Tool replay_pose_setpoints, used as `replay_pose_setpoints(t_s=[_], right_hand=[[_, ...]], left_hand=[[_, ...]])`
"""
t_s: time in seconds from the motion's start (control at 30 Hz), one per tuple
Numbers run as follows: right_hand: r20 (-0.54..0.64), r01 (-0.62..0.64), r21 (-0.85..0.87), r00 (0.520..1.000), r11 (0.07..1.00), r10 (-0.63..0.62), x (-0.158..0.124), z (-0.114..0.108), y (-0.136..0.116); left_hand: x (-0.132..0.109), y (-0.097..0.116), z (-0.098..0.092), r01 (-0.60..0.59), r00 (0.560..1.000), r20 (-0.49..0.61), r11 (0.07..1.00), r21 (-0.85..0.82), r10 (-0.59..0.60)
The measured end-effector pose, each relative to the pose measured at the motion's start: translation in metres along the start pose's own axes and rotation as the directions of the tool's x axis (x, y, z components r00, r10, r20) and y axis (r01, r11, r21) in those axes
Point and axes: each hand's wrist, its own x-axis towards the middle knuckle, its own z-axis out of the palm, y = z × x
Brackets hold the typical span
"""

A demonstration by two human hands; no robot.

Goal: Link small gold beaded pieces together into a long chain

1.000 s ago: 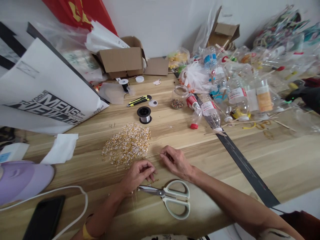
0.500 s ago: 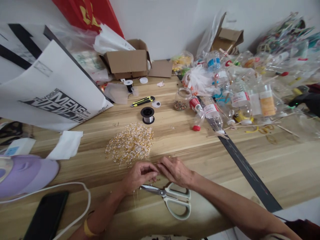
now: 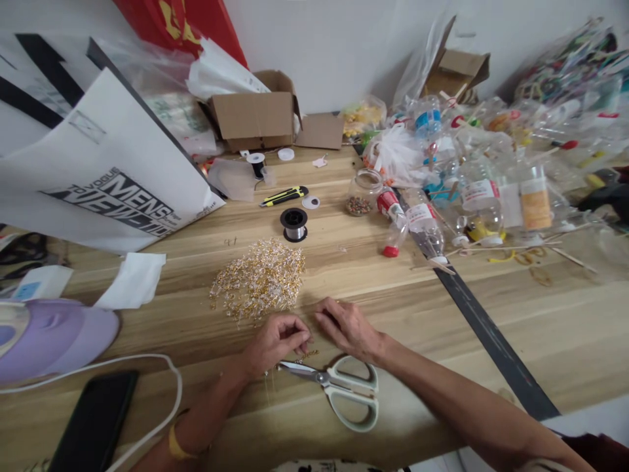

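A pile of small gold and clear beaded pieces [image 3: 259, 280] lies on the wooden table [image 3: 515, 308]. Just below it, my left hand [image 3: 275, 341] rests with its fingers curled in a pinch on a short gold beaded strand [image 3: 307, 354] that lies under the fingertips. My right hand [image 3: 346, 326] sits close beside it, fingers bent and pressed down on the table; what they hold is too small to make out. White-handled scissors [image 3: 339, 388] lie shut right below both hands.
A spool of thin wire [image 3: 293, 224], a yellow-black utility knife [image 3: 284, 195] and a jar of beads [image 3: 361, 193] stand behind the pile. Plastic bottles and sticks crowd the right. A white bag, purple cap [image 3: 46, 334], white cable and black phone [image 3: 93, 426] lie left.
My two hands met fingertip to fingertip half a second ago and have drawn slightly apart again. The view shifted a little to the left.
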Motion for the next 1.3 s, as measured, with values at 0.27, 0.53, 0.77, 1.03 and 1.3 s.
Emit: replay_pose_setpoints(t_s=[0.27, 0.53, 0.77, 1.03, 1.3], right_hand=[[-0.005, -0.085, 0.153, 0.996, 0.985, 0.087, 0.005, -0.012, 0.001], [0.091, -0.042, 0.151, 0.995, 0.988, 0.028, 0.011, -0.020, 0.006], [0.089, -0.040, 0.076, 0.995, 0.996, 0.033, 0.011, -0.026, 0.010], [0.099, -0.052, -0.028, 0.994, 0.998, 0.055, 0.013, -0.031, 0.013], [-0.141, -0.067, 0.006, 0.988, 0.998, 0.067, 0.009, -0.036, 0.004]], left_hand=[[0.000, 0.008, -0.002, -0.025, 0.998, -0.058, 0.998, -0.061, 0.021], [-0.001, 0.008, -0.001, -0.050, 0.994, -0.098, 0.994, -0.096, 0.040], [-0.002, 0.010, -0.001, -0.039, 0.995, -0.091, 0.997, -0.067, 0.033], [0.000, 0.008, 0.000, -0.031, 0.995, -0.099, 0.997, -0.071, 0.024], [-0.001, 0.006, 0.003, -0.064, 0.987, -0.155, 0.994, -0.085, 0.050]])
